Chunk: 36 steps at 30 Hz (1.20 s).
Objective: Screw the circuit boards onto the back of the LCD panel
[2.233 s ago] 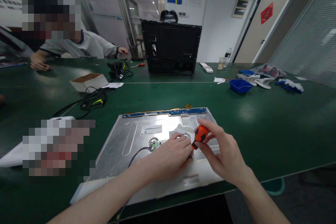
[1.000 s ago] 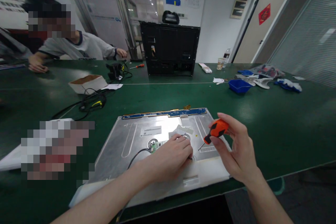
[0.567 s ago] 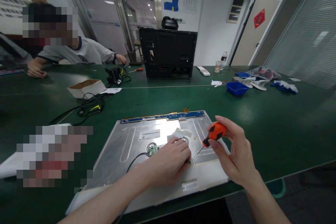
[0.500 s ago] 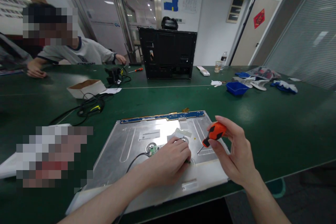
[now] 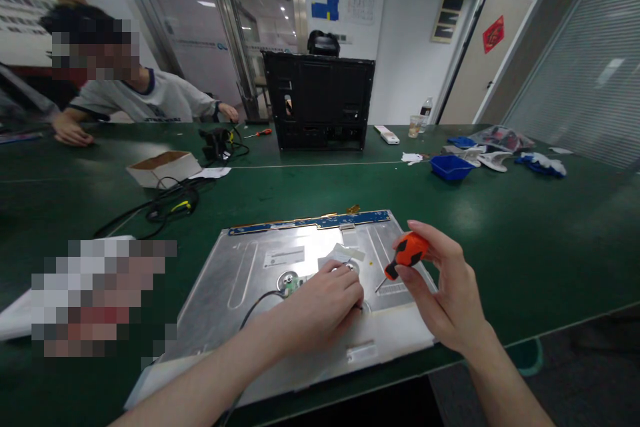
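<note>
Head view: with the metal panel (image 5: 320,243) as the middle of our dial and twelve o'clock pointing away from us, the orange-and-black screwdriver (image 5: 410,250) sits at two o'clock, over the panel's edge. Our right hand (image 5: 443,287) has its handle pinched between bent thumb and fingers, closed around it; the shaft slants down toward eight o'clock and ends at the barcode label (image 5: 393,289), though we cannot tell whether the tip touches. Our left hand (image 5: 333,297) lies palm down near the panel's centre, fingers curled and close together; what they have hold of underneath, if anything, we cannot tell. Just off that hand's ten o'clock side, we see a green circuit board (image 5: 291,287) with a dark cable (image 5: 257,300) curving toward seven o'clock, under our forearm. A blue circuit strip (image 5: 310,223) runs along the panel's twelve o'clock edge.

Across the green table (image 5: 500,247) from us, a black housing (image 5: 320,97) stands upright at twelve o'clock. We have a blue tray (image 5: 453,170) between one and two, black cables (image 5: 167,203) and an open box (image 5: 160,178) near ten, and a seated person (image 5: 165,97) near eleven.
</note>
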Each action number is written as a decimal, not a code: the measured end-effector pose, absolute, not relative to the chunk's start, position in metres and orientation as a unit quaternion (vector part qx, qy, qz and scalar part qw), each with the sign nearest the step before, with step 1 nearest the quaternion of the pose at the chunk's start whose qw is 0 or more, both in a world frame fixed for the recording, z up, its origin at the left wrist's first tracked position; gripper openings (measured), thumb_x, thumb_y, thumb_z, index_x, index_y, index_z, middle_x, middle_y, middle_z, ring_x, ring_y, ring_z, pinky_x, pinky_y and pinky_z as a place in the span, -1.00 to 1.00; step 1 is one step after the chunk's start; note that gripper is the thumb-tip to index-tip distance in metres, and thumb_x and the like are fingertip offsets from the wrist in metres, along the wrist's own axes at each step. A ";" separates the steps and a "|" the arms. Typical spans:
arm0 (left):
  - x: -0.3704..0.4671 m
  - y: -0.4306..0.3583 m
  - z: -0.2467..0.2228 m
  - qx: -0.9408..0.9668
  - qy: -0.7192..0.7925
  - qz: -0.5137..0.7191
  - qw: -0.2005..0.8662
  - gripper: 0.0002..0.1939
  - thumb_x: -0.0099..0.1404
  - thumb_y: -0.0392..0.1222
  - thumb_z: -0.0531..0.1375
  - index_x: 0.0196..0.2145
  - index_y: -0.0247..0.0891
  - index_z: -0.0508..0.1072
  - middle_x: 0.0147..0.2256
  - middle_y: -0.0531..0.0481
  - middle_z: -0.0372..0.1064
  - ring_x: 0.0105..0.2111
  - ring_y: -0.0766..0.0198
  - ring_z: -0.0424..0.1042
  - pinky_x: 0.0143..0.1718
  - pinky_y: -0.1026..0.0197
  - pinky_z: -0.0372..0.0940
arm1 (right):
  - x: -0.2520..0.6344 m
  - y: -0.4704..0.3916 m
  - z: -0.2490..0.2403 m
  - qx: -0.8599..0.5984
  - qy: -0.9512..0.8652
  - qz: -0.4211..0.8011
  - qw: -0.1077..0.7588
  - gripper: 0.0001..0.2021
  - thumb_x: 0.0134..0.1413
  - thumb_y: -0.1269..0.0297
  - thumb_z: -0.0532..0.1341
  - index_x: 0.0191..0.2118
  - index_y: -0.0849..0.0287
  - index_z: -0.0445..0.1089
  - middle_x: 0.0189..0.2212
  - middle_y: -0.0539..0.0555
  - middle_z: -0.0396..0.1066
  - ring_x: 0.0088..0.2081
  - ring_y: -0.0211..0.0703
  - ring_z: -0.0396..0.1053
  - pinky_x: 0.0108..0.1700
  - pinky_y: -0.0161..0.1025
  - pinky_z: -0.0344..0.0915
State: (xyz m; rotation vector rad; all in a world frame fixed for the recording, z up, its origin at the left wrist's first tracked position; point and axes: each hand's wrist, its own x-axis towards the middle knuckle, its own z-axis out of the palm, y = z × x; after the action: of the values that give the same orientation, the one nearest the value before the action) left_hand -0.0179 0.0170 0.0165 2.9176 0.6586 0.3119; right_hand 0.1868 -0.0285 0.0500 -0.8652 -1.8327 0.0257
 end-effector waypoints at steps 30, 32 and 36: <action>-0.017 0.018 0.015 0.966 0.210 0.106 0.103 -0.89 0.27 -0.31 0.10 -0.24 -0.25 0.39 -0.20 -0.11 0.44 -0.12 0.07 0.38 0.07 -0.05 0.16 | 0.172 -0.024 0.038 -0.335 -0.812 0.058 0.475 -0.51 0.23 0.42 0.13 0.24 0.07 0.05 -0.11 0.10 0.45 -0.26 -0.22 0.46 -0.26 -0.26 0.45; -0.017 0.017 0.016 0.966 0.214 0.099 0.103 -0.90 0.26 -0.32 0.10 -0.26 -0.25 0.39 -0.22 -0.11 0.44 -0.15 0.08 0.38 0.05 -0.04 0.17 | 0.171 -0.023 0.037 -0.342 -0.809 0.051 0.476 -0.52 0.23 0.39 0.14 0.23 0.06 0.06 -0.13 0.09 0.46 -0.27 -0.21 0.46 -0.28 -0.26 0.46; -0.017 0.017 0.020 0.966 0.223 0.088 0.101 -0.87 0.22 -0.33 0.11 -0.24 -0.26 0.39 -0.20 -0.12 0.43 -0.15 0.07 0.38 0.04 -0.04 0.17 | 0.171 -0.020 0.034 -0.357 -0.801 0.035 0.479 -0.53 0.22 0.34 0.17 0.21 0.04 0.07 -0.15 0.08 0.47 -0.32 -0.21 0.47 -0.33 -0.26 0.46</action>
State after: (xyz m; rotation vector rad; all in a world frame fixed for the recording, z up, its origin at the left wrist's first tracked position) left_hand -0.0168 0.0166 0.0201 2.8527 0.6587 0.2591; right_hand 0.1712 -0.0202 0.0338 -0.8712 -1.9558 0.0866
